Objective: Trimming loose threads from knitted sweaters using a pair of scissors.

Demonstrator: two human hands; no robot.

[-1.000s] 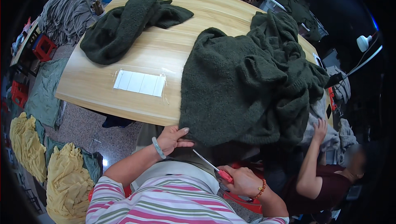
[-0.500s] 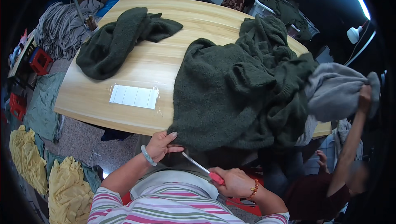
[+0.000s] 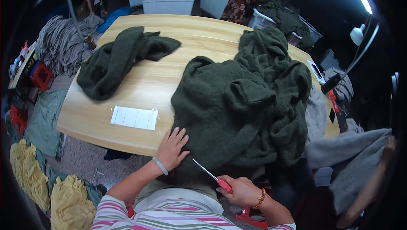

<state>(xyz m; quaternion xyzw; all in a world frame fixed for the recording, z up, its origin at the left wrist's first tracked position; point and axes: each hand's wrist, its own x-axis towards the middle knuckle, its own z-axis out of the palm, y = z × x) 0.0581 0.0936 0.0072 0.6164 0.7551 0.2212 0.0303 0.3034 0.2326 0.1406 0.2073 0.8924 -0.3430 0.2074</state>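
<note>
A dark green knitted garment (image 3: 216, 107) lies bunched over the middle and right of the table, its near edge hanging past the front. My left hand (image 3: 170, 151) rests on its lower left corner, fingers spread flat and gripping nothing. In my right hand (image 3: 243, 192), fingers wrapped round the handle, is a slim red-handled tool with a thin metal shaft (image 3: 205, 170). Its tip points up and left, close to the garment's near edge; whether it has one blade or two I cannot tell. Another dark green knitted piece (image 3: 111, 62) lies at the table's left.
White paper strips (image 3: 134, 117) are taped to the wooden table (image 3: 114, 139). Another person handles grey fabric (image 3: 356, 156) at the right. A lamp (image 3: 358, 35) stands nearby. Bins (image 3: 168, 1), red stools (image 3: 41, 76) and yellow cloth piles (image 3: 71, 200) surround the table.
My left hand has gone from pinching the garment's edge to lying flat on it. The tool's tip has moved slightly right. At the right, the other person's grey fabric has dropped lower.
</note>
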